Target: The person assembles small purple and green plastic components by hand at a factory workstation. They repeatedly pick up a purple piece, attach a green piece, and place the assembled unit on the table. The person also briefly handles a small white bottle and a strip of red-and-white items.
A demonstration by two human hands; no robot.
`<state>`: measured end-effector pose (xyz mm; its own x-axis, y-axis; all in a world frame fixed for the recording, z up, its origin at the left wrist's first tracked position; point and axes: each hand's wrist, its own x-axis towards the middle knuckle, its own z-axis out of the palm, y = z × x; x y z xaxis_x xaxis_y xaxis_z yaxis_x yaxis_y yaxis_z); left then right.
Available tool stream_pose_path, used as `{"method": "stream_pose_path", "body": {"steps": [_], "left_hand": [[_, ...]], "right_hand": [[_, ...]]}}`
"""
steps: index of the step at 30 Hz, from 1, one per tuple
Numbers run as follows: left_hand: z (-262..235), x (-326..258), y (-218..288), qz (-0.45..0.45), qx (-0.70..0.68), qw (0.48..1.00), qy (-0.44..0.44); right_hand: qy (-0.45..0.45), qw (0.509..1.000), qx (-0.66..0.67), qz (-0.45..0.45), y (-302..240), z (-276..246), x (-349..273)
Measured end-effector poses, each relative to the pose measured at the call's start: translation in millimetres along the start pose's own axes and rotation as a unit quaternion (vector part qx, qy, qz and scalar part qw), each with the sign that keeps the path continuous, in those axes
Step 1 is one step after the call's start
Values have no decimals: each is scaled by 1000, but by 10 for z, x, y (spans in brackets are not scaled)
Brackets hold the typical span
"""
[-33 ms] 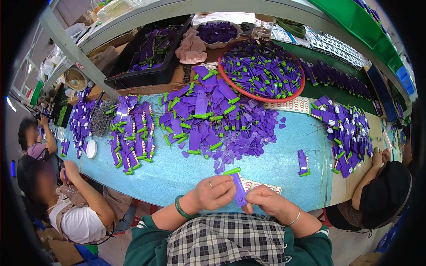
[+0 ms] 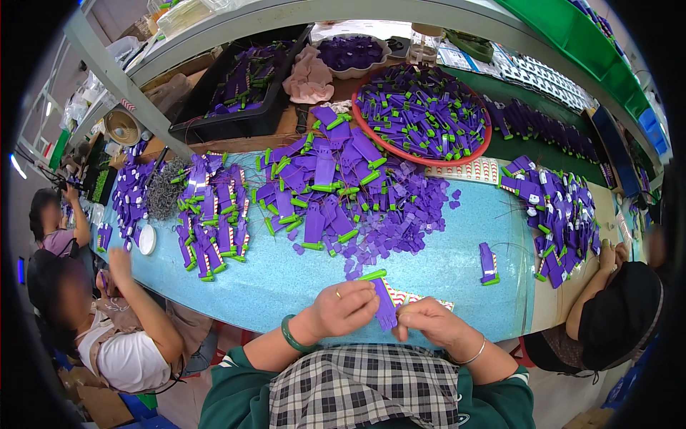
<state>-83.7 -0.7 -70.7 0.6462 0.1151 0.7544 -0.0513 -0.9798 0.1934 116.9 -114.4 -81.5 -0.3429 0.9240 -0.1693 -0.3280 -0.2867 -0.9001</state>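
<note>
Near the table's front edge, my left hand (image 2: 346,309) pinches a flat purple plastic piece (image 2: 384,304) by its side. A bright green bar crosses the piece's far end, and its near end has narrow prongs. My right hand (image 2: 432,322) is closed, thumb and forefinger pressed together beside the pronged end. Whatever those fingertips hold, if anything, is too small to make out. Just behind my right hand lies a sheet of red-and-white chevron stickers (image 2: 436,304), partly covered. Beyond my hands spreads a heap of purple-and-green pieces (image 2: 321,168) with small purple squares (image 2: 400,225) along its near side.
A red round basket (image 2: 489,139) of similar pieces stands behind the heap, beside a black tray (image 2: 214,129). More piles lie left (image 2: 214,236) and right (image 2: 557,222); a single piece (image 2: 489,264) lies apart. Co-workers sit at both sides. A metal shelf frame (image 2: 114,64) rises at left.
My right fingertips have shifted slightly against the purple piece, whose pronged end shows more now. At left, the near co-worker's hand has risen.
</note>
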Motion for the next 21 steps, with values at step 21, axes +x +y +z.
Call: {"method": "stream_pose_path", "body": {"steps": [21], "left_hand": [[284,221,-902,-376,192,892,-162]], "right_hand": [[209,965,-48,-152,162,-115,169]]}}
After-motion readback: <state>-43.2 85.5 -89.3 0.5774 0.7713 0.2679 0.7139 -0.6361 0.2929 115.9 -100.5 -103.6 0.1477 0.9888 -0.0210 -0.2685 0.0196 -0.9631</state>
